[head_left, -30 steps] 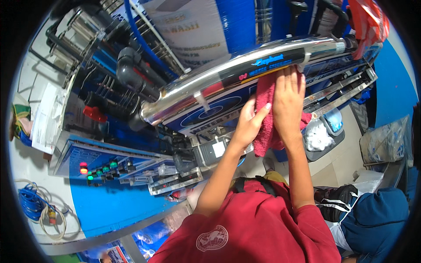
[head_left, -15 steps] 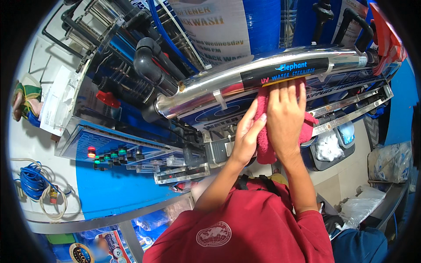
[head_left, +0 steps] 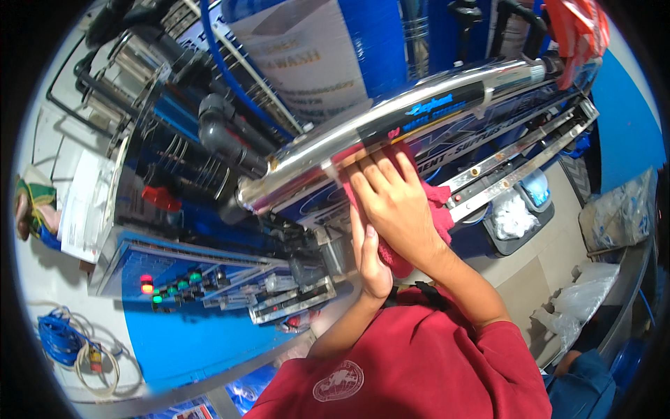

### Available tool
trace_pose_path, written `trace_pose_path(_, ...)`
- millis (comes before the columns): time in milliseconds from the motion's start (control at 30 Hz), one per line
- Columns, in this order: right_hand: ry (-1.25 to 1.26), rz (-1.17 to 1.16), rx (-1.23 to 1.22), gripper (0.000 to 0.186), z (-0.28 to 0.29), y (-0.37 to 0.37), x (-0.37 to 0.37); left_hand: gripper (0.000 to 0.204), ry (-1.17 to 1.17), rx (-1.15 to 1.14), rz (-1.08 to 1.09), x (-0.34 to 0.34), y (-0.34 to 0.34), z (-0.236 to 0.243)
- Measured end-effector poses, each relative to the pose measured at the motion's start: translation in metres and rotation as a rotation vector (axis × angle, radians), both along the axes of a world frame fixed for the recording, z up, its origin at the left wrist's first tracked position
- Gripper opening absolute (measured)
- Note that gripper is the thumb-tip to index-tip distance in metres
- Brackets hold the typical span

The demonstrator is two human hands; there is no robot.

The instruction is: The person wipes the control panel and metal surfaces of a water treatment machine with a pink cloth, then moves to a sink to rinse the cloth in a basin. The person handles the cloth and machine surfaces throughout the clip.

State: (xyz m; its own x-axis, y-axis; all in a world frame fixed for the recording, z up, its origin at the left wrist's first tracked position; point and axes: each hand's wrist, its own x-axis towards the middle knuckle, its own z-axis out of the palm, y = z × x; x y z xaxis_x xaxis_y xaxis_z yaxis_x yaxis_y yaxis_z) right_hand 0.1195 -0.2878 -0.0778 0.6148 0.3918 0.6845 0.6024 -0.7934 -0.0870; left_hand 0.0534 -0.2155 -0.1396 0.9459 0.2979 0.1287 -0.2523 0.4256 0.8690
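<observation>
Head view, from the left: a blue cable (head_left: 57,340) lies coiled, likely for tidiness, beside a panel with lit buttons (head_left: 146,283). Rightward, a steel tube (head_left: 307,155) runs across, apparently steadied by pale clips (head_left: 488,96). At its near side, the left hand (head_left: 372,269) cups the left edge of a red cloth (head_left: 441,213); the right hand (head_left: 392,202) lies over it, fingers fairly straight, probably pressing it to the tube. I cannot tell whether either palm grips.
</observation>
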Motion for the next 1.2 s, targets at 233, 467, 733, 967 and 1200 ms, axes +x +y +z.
trace_pose_path(233,0.171,0.224,0.22,0.047,-0.005,-0.049,-0.017,0.073,-0.137,0.168,-0.136,-0.02,-0.032,-0.003)
trace_pose_path(467,0.336,0.093,1.106,0.039,-0.036,-0.137,-0.033,0.067,-0.301,0.567,-0.552,0.016,-0.081,0.017)
trace_pose_path(733,0.756,0.458,1.795,0.041,-0.059,-0.242,-0.036,0.057,-0.138,0.265,-0.856,0.077,-0.176,0.04)
trace_pose_path(967,0.314,0.177,1.283,0.038,-0.046,-0.333,0.037,0.063,-0.027,0.098,-0.803,0.141,-0.287,0.05)
trace_pose_path(1200,0.199,0.175,0.65,0.054,-0.017,-0.37,0.112,0.057,0.092,-0.149,-0.431,0.178,-0.348,0.045)
